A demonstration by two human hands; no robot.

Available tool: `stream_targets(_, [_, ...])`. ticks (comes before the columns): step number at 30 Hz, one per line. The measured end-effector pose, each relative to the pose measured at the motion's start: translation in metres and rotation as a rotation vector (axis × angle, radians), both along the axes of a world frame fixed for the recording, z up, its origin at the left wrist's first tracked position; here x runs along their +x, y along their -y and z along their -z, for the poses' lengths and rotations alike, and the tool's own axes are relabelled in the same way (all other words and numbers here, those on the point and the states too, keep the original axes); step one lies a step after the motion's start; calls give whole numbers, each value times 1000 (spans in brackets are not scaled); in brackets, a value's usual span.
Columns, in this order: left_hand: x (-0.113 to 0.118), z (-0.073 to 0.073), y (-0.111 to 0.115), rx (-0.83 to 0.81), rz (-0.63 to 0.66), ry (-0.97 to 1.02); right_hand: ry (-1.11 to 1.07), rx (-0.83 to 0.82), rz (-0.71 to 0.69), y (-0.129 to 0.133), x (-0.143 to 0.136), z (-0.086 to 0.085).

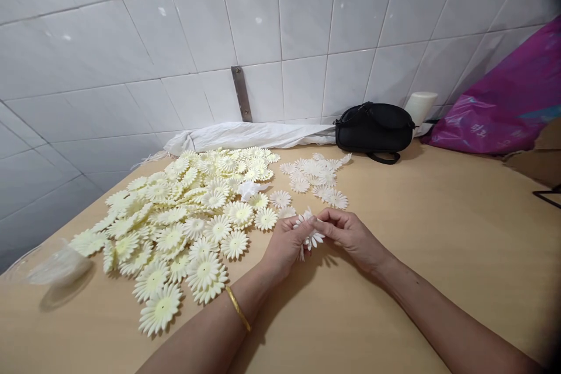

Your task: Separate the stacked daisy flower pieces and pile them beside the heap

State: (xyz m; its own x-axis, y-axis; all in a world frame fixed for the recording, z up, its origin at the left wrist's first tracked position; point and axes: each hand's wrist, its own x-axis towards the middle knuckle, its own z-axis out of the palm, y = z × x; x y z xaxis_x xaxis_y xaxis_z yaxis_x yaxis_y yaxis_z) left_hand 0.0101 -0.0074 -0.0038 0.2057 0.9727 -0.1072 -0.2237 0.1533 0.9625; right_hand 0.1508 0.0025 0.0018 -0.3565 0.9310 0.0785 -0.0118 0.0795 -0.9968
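Observation:
Between my two hands are white daisy-shaped petal pieces (314,238), raised a little above the table. My left hand (286,243) is closed, its thumb and fingers pinching them from the left. From the right, the thumb and fingertips of my right hand (350,235) pinch their edge. How many pieces are layered there I cannot tell. Just beyond the hands lies a small group of thin white petal pieces (313,175). A large heap of pale yellow petal pieces (175,216) spreads to the left of my left hand.
On the wooden table (429,234), a clear plastic bag (61,266) lies at the left edge. Along the tiled wall are a white cloth (254,135), a black zip case (374,127) and a white cylinder (421,106). A purple plastic bag (495,105) stands at the back right.

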Motion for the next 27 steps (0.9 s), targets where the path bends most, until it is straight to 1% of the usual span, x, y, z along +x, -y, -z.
stream_targets(3, [0, 3, -1, -25, -1, 19, 16, 50, 59, -3, 1, 3])
stream_targets(5, [0, 4, -2, -49, 0, 35, 57, 91, 138, -8, 5, 7])
stream_targets(8, [-2, 4, -5, -68, -35, 52, 167, 156, 347, -17, 14, 13])
stream_targets(11, [-3, 4, -6, -66, -45, 72, 403, 256, 588, -24, 24, 16])
stream_targets(13, [-3, 4, -6, -74, -36, 98, 525, 330, 692, -26, 28, 15])
stream_targets(14, [-3, 4, -6, -82, -38, 109, 537, 360, 715, -26, 28, 14])
stream_targets(15, [-4, 4, -6, -87, -38, 116, 513, 376, 714, -25, 28, 13])
stream_targets(17, [-4, 4, -6, -82, -25, 101, 402, 339, 639, -22, 24, 10])
stream_targets(20, [-4, 3, -5, -44, 8, 43, 207, 148, 442, -16, 16, 7])
stream_targets(22, [-3, 1, -4, -29, 12, 24, 132, 52, 306, -11, 11, 6])
stream_targets(25, [-2, -2, -3, -10, 21, 38, 84, 4, 111, -6, 6, 5])
stream_targets(27, [-2, -3, -3, 5, 16, 47, 57, -26, 27, -3, 4, 4])
